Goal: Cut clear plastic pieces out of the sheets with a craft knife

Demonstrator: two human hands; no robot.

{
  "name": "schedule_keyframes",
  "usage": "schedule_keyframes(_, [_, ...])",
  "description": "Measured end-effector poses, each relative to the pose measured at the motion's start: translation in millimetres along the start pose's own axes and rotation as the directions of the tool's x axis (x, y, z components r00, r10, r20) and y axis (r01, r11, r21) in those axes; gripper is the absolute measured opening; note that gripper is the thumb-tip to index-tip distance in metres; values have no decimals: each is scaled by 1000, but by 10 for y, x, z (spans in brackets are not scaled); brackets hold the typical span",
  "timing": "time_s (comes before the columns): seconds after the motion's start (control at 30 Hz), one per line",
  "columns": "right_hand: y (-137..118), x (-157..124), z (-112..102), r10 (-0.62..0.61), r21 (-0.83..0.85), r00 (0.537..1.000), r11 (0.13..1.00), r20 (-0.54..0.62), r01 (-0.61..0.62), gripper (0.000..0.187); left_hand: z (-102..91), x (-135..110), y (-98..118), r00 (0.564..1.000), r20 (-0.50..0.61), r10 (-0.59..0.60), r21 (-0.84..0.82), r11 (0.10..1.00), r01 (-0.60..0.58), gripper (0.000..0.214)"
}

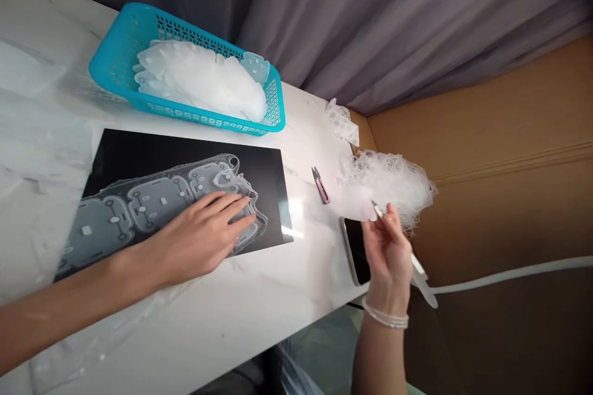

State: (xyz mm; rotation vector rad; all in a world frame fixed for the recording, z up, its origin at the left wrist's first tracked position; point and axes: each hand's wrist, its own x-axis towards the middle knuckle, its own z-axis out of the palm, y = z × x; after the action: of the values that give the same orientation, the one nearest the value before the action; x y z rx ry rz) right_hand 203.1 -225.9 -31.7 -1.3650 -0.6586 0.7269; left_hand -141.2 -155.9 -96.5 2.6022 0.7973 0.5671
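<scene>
My left hand (204, 236) lies flat with fingers stretched out on a clear moulded plastic sheet (152, 203) that rests on a black mat (185, 154). My right hand (388, 247) is raised at the table's right edge, fingers pinched around a thin white-handled tool (419, 271) whose tip points up by the fingertips. A small translucent scrap (359, 207) sits at that tip. Below the right hand lies a dark phone (354, 247).
A turquoise basket (115, 55) holding several clear plastic pieces stands at the back. Small pink snips (320, 185) lie right of the mat. A heap of clear trimmings (393, 182) rests on a brown cardboard box (500, 154). Grey curtain behind.
</scene>
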Motion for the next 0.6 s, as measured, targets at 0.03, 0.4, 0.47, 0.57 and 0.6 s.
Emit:
schedule_keyframes(0.03, [-7,-116,151,63,64,998,996,27,-65,21,-62,38,36,998,-35,-49,-91,995,46,36])
schedule_keyframes(0.4, [-90,-830,1148,302,269,872,867,385,-419,14,-464,185,297,798,526,-295,-831,-376,409,25])
schedule_keyframes(0.47, [-76,-819,1145,285,251,882,885,376,-393,14,-473,155,308,782,535,-321,-823,-408,396,22])
schedule_keyframes(0.57, [-36,-836,1153,192,198,935,946,298,-257,15,-481,142,326,724,550,-416,-815,-454,359,33])
schedule_keyframes(0.6, [-15,-862,1161,132,161,958,971,256,-177,16,-484,148,331,699,562,-443,-804,-491,335,39])
